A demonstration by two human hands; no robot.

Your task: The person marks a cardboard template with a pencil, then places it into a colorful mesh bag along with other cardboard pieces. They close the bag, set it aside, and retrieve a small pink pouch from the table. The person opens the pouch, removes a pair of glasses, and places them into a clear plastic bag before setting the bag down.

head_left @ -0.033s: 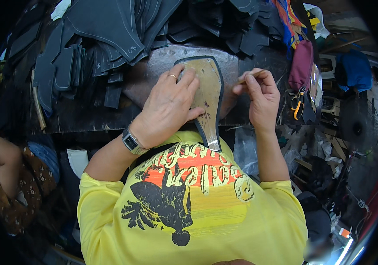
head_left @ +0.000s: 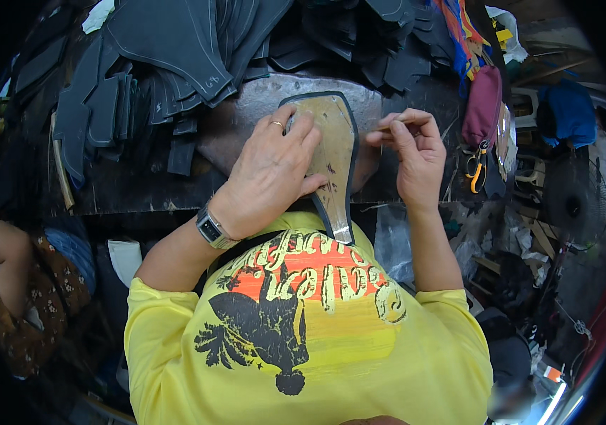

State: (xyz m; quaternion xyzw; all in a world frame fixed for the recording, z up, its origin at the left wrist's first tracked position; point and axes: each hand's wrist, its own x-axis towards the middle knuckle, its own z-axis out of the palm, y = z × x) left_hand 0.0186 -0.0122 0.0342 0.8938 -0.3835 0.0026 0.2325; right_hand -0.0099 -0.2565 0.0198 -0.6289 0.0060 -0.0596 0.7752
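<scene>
Yellow short-sleeve tee, orange-yellow sunset print with black animal silhouette, pale lettering. Left hand: ring on finger, square-faced wristwatch. Right hand bare.

Dark cut pieces lay piled on the bench; orange-handled scissors hung beside a maroon pouch.

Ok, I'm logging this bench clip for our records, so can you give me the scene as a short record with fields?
Setting: cluttered dark workbench
Left hand: pressed flat on a tan shoe piece with a dark edge, lying on a grey slab
Right hand: fingers pinched on something thin, too small to tell
Left wrist: watch
Behind: stacks of dark cut pieces
Right side: orange-handled scissors, maroon pouch
Clothing: yellow printed shirt
</scene>
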